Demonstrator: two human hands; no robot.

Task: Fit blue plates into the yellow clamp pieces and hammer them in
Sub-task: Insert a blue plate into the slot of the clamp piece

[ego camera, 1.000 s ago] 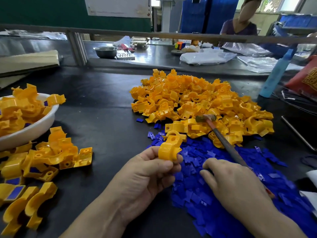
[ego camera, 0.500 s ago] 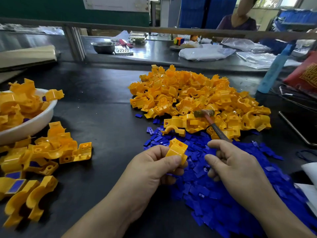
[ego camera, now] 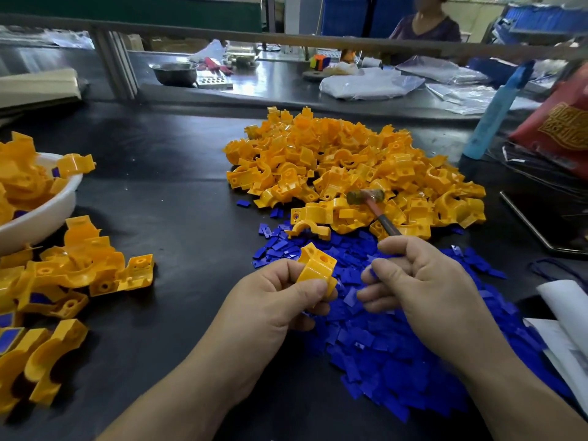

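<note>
My left hand [ego camera: 273, 300] grips one yellow clamp piece [ego camera: 316, 265] above the near edge of the blue plate heap [ego camera: 397, 345]. My right hand [ego camera: 423, 281] is closed around the hammer [ego camera: 372, 205], whose head rests on the big yellow clamp pile [ego camera: 350, 167]. Its thumb and forefinger pinch what looks like a small blue plate [ego camera: 370, 271], a short gap right of the held clamp.
A white bowl [ego camera: 47, 214] of clamp pieces sits at far left, with more clamp pieces [ego camera: 79, 268] loose in front of it. A blue bottle [ego camera: 491, 119] and red bag [ego camera: 563, 122] stand at the right. A person sits behind the far bench.
My right hand lifted from the blue heap toward the clamp, fingers now pinched together. My left hand turned the clamp piece and lowered it slightly.
</note>
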